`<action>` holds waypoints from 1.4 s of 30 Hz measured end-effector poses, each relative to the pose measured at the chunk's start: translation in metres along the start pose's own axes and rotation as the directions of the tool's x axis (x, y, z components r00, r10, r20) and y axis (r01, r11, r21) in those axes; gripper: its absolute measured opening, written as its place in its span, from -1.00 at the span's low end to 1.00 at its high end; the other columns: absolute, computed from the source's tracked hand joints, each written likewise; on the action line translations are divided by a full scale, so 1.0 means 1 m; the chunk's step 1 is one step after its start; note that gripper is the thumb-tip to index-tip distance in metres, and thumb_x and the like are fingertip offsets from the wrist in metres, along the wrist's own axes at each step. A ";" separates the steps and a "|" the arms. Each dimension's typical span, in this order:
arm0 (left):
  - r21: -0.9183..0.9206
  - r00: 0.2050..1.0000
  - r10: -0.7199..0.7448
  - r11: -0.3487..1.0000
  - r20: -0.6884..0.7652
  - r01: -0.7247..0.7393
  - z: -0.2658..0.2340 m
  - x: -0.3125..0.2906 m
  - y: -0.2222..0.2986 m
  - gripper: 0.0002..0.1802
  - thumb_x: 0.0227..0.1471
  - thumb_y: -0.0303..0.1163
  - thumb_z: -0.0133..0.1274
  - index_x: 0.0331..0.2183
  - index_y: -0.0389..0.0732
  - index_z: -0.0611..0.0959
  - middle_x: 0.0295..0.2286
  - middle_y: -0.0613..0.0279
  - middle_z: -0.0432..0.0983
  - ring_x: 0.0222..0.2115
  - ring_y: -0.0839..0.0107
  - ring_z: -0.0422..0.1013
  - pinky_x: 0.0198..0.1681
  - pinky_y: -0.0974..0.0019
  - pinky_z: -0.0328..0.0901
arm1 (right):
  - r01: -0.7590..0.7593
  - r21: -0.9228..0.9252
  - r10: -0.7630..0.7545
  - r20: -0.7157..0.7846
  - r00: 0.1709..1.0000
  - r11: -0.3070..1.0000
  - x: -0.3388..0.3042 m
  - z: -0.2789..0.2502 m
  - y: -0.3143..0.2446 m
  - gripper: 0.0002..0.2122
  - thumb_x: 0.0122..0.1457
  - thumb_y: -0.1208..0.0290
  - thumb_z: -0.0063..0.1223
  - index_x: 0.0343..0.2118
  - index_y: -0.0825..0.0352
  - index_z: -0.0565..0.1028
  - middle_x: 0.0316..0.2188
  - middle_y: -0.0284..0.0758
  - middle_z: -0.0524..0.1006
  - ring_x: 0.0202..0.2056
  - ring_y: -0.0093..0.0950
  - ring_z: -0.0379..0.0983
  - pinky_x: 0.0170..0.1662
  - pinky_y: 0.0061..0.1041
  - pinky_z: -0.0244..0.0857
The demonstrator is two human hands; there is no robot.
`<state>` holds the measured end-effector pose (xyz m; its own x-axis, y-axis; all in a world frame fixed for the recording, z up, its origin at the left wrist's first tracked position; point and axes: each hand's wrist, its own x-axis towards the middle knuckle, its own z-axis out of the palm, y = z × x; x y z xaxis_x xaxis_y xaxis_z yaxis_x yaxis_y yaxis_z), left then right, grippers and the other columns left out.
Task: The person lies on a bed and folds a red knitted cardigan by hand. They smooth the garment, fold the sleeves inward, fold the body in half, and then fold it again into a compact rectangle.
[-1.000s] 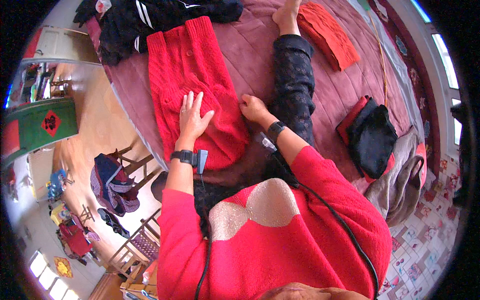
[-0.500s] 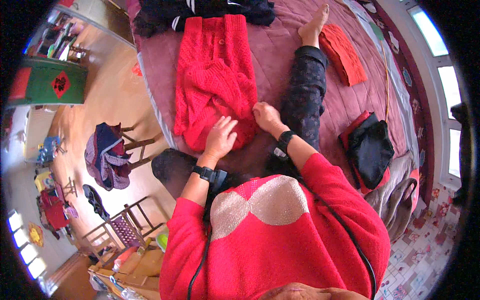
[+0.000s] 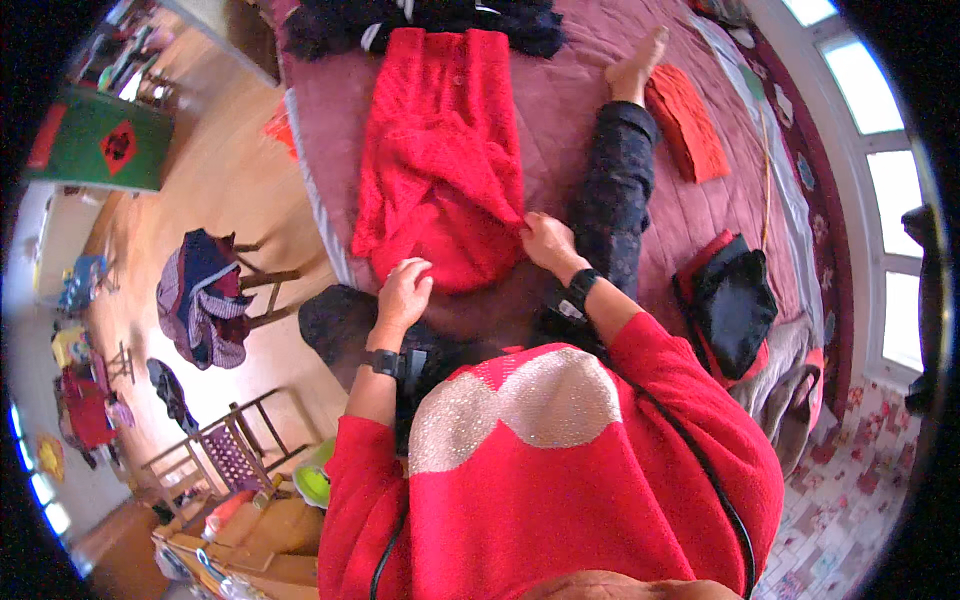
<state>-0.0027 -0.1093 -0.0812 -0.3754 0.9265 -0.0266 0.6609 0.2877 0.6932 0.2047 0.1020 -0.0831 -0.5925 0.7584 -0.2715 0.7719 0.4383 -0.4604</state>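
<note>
A red knitted cardigan (image 3: pixel 445 110) lies partly folded on the bed in front of me, its sleeve part gathered across the middle and its rounded near end toward my lap. My right hand (image 3: pixel 550 243) is closed on the cardigan's right edge, pinching the knit and drawing it to a small point. At the near left edge, my left hand (image 3: pixel 403 298) rests with bent fingers and the thumb apart, beside or lightly touching the knit. Each wrist carries a dark band.
Dark clothes (image 3: pixel 470 28) lie beyond the cardigan. My outstretched leg (image 3: pixel 618 170) is to its right, with a folded orange garment (image 3: pixel 687 120) beside the foot. Farther right sits a black and red pile (image 3: pixel 735 305). On the floor at left stands a stool with clothes (image 3: pixel 205 300).
My left hand has moved left and nearer me, off the top of the cardigan to its edge. My right hand has shifted slightly nearer and right, pulling the knit edge outward.
</note>
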 end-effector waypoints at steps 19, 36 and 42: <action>-0.316 0.769 -0.617 0.773 -0.168 0.551 -0.030 0.050 -0.099 -0.46 -0.17 -0.19 0.21 -0.16 -0.33 0.58 -0.31 -0.04 0.58 -0.25 0.14 0.50 -0.11 0.18 0.35 | -0.171 -0.059 0.178 0.146 0.973 0.983 0.005 0.004 -0.001 -0.63 0.05 0.30 0.11 -0.10 0.35 0.39 -0.13 0.03 0.50 -0.03 0.01 0.40 0.01 -0.12 0.29; 0.555 0.973 -0.035 0.826 0.226 -0.099 -0.038 0.007 -0.009 0.08 -0.33 -0.43 0.28 0.24 -0.19 0.13 0.21 -0.07 0.07 0.26 -0.04 -0.05 0.28 -0.03 -0.05 | 0.424 -0.316 -0.381 0.190 0.905 0.849 -0.019 0.012 -0.028 -0.13 -0.15 0.39 0.25 0.29 0.18 0.06 0.32 -0.05 -0.05 0.28 -0.04 0.02 0.18 -0.15 0.21; 0.614 0.990 0.072 0.778 0.118 -0.130 -0.034 0.022 -0.017 -0.20 -0.27 -0.49 0.14 0.12 -0.16 0.35 0.07 0.02 0.29 0.18 0.02 0.14 0.19 -0.06 0.07 | 0.463 -0.449 -0.429 0.182 0.885 0.765 -0.016 0.026 -0.028 -0.40 0.07 0.43 -0.05 0.24 0.20 0.17 0.27 -0.05 0.08 0.16 0.09 0.17 -0.06 -0.11 0.42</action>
<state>-0.0439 -0.1016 -0.0690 -0.2474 0.9669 -0.0618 0.9623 0.2527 0.1005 0.1867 0.0647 -0.0872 -0.8972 0.3952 -0.1971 0.4192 0.9025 -0.0985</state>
